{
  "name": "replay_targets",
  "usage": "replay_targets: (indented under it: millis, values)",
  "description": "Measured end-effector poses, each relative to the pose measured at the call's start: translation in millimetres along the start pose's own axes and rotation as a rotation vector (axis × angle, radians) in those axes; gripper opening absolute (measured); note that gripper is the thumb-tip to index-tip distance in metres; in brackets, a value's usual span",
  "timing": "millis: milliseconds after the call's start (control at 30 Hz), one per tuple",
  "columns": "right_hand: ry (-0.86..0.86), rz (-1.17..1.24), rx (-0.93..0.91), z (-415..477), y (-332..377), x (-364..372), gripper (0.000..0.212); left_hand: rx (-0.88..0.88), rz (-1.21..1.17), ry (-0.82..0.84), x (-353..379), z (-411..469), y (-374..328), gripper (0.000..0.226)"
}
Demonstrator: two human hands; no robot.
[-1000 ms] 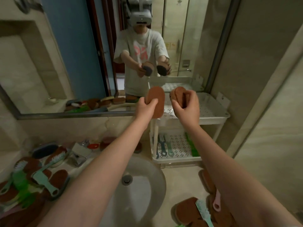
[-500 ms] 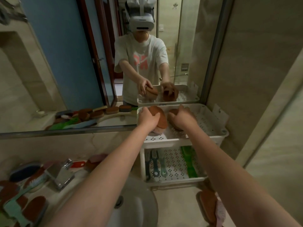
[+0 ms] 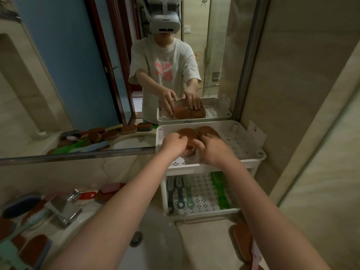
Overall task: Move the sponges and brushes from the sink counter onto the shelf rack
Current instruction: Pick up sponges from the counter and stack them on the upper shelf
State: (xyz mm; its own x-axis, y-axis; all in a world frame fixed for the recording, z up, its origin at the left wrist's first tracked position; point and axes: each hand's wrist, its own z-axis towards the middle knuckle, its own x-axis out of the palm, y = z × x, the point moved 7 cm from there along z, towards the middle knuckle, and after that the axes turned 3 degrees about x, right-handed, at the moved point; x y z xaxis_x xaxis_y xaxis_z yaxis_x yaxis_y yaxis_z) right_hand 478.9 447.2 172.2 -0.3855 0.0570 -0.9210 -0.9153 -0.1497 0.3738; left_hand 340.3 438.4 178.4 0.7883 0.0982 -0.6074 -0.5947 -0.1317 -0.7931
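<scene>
Two brown oval sponges lie flat side by side on the top tier of the white shelf rack (image 3: pixel 251 158). My left hand (image 3: pixel 174 142) rests on the near left part of the left sponge (image 3: pixel 187 133), fingers loosely bent over it. My right hand (image 3: pixel 213 151) lies over the near end of the right sponge (image 3: pixel 208 130), fingers laid on top. The mirror shows both hands with fingers stretched out on the sponges. More brown sponges and a green-handled brush (image 3: pixel 11 250) lie on the counter at the lower left.
The rack's lower tier holds three handled brushes (image 3: pixel 179 191) and a green brush (image 3: pixel 220 190). A chrome faucet (image 3: pixel 64 209) stands left of the sink basin (image 3: pixel 159 250). Another brown sponge (image 3: pixel 241 240) and a pink-handled brush (image 3: pixel 255 254) lie on the counter at the lower right.
Both hands have lowered the two sponges from upright in the air down flat onto the top tier, and the fingers have loosened over them. The camera has moved closer to the rack.
</scene>
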Motion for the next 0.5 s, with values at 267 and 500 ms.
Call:
replay_targets:
  millis: [267,500]
  values:
    - [0.038,0.02,0.167,2,-46,-20,0.068,0.098,0.02,0.141,42,-3,-34,0.045]
    - [-0.004,0.182,0.202,8,-64,-33,0.072,0.106,-0.015,0.219,65,5,-47,0.047]
